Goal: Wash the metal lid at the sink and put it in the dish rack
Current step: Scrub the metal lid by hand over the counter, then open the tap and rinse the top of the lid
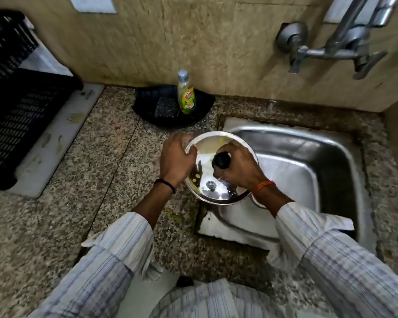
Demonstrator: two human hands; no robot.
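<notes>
Both your striped sleeves (115, 244) reach forward from the bottom edge. Your right hand (237, 166) is closed around the black knob (221, 160) of the metal lid (207, 187); your left hand (176, 158) grips the lid's left rim, fingers curled over the edge. The lid hangs between your hands over the sink's left edge, partly above the granite counter (115, 157). Yellow residue spots its surface. A black band sits on your left wrist, an orange thread on the right.

Right of your hands: the steel sink (308, 157), basin bare apart from the lid overlapping its corner.

Beyond your left hand: a black tray (147, 109) holding a dark scrub pad (164, 106) and a bottle of yellow-green dish liquid (186, 95), label reading "Vim".

Far left of your hands: the black dish rack (19, 115) on a white mat (55, 143).

Beyond your right hand, on the tiled wall: the metal tap (331, 47). A white switch plate (92, 3) sits at the top edge.
</notes>
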